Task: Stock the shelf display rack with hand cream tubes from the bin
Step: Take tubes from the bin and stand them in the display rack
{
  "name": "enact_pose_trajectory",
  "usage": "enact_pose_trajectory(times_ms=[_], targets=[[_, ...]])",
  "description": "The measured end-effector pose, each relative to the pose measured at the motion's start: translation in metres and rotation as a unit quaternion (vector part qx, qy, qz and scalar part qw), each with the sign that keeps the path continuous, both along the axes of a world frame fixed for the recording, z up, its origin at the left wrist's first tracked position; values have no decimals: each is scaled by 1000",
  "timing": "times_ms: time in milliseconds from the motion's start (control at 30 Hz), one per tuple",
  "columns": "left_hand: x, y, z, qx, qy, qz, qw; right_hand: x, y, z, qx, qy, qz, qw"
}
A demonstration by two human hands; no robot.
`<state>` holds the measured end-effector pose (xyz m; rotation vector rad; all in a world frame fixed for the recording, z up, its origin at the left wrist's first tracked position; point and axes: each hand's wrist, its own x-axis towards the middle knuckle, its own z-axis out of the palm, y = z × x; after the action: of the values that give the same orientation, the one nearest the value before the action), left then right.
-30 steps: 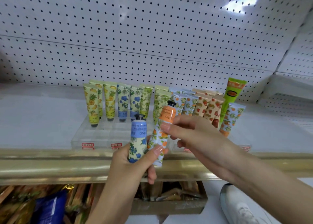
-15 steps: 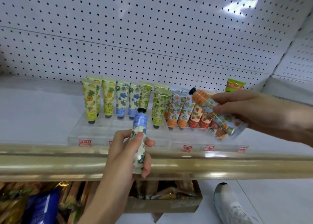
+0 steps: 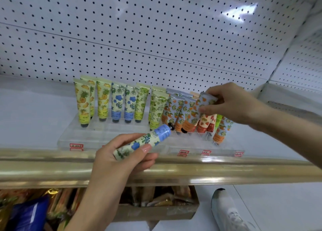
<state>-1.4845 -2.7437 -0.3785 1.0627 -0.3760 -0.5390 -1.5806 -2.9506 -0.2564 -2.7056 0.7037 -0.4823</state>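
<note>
My left hand (image 3: 120,159) grips a blue-flower hand cream tube (image 3: 144,141), tilted with its black cap pointing up and right, in front of the clear display rack (image 3: 97,136). My right hand (image 3: 233,103) pinches the flat end of an orange-print tube (image 3: 195,114), cap down, set among the other orange-print tubes in the rack's right half. Upright in the rack stand pineapple tubes (image 3: 82,103), blue-flower tubes (image 3: 117,103), green tubes (image 3: 156,107) and strawberry tubes (image 3: 207,122).
A gold shelf rail (image 3: 226,171) runs across below the rack. White pegboard (image 3: 156,30) backs the shelf. Beneath the shelf sit a cardboard bin (image 3: 167,211) with packets, snack bags (image 3: 29,211) at the left, and a white shoe (image 3: 228,211) on the floor.
My right hand carried the orange-print tube from beside the left hand up to the rack, turned it cap down and lowered it among the orange tubes. My left hand tilted the blue-flower tube rightward.
</note>
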Motion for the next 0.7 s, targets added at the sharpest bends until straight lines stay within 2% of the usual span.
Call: enact_pose_trajectory(times_ms=[133,300,467,700], targets=[[2,3,0,19,-6,27,999,5,-1,-14,-71,22,24,997],[4,2,2,21,6,66,998,12,0,-25,-99,45,26,994],[4,-3,2,-4,31,64,997,15,1,-26,-80,44,16,996],[-2,-8,3,-28,5,25,999,11,-7,-23,-56,30,19,998]])
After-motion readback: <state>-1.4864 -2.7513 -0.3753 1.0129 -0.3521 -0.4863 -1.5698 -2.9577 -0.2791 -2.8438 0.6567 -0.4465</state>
